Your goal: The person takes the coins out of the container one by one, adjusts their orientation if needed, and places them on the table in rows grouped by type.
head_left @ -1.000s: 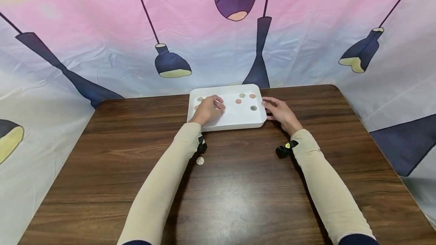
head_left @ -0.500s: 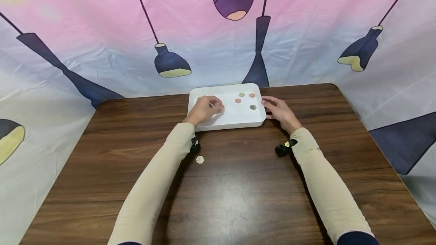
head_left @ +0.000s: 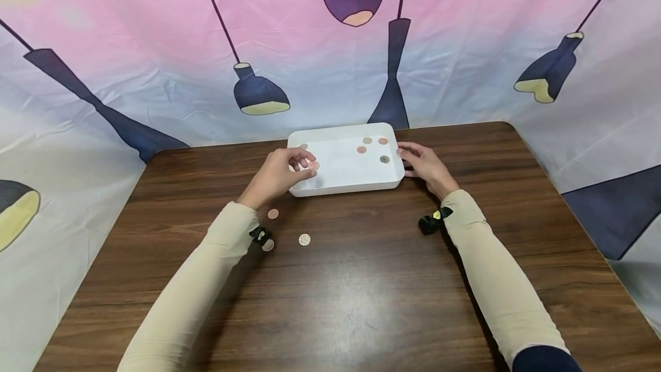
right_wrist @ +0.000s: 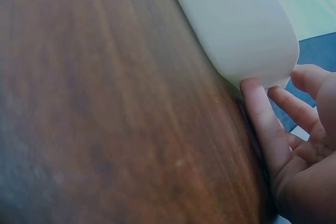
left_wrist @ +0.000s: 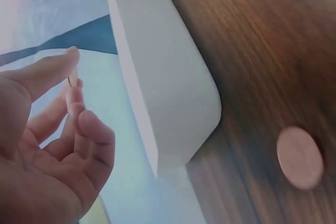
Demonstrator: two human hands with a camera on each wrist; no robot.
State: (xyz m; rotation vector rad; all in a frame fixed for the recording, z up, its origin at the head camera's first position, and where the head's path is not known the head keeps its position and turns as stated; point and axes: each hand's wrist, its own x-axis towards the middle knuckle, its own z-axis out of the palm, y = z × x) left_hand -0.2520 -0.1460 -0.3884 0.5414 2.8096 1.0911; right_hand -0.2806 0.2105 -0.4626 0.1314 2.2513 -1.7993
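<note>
My left hand (head_left: 273, 175) is over the left end of a white tray (head_left: 343, 172), pinching a copper coin (head_left: 314, 165) between thumb and finger. In the left wrist view the coin (left_wrist: 73, 77) shows edge-on at the fingertips, with the other fingers curled. At the tray's opposite end, my right hand (head_left: 428, 171) rests fairly straight fingers (right_wrist: 257, 106) against the outer wall and rim. Several coins lie inside the tray toward the right, among them a darker coin (head_left: 384, 159) and a copper one (head_left: 361, 150). A greyish coin (head_left: 303, 147) sits near its left back corner.
On the brown wooden table (head_left: 351, 280), left of centre, are a copper coin (head_left: 273, 213), a coin (head_left: 268, 245) beside the left wrist camera, and a silvery patterned coin (head_left: 304, 240). A printed cloth (head_left: 320, 96) hangs right behind the table's back edge.
My left hand has moved left and toward me from above the tray's interior, a copper coin now showing in its fingers. Two table coins have come into view. The right hand stays at the tray.
</note>
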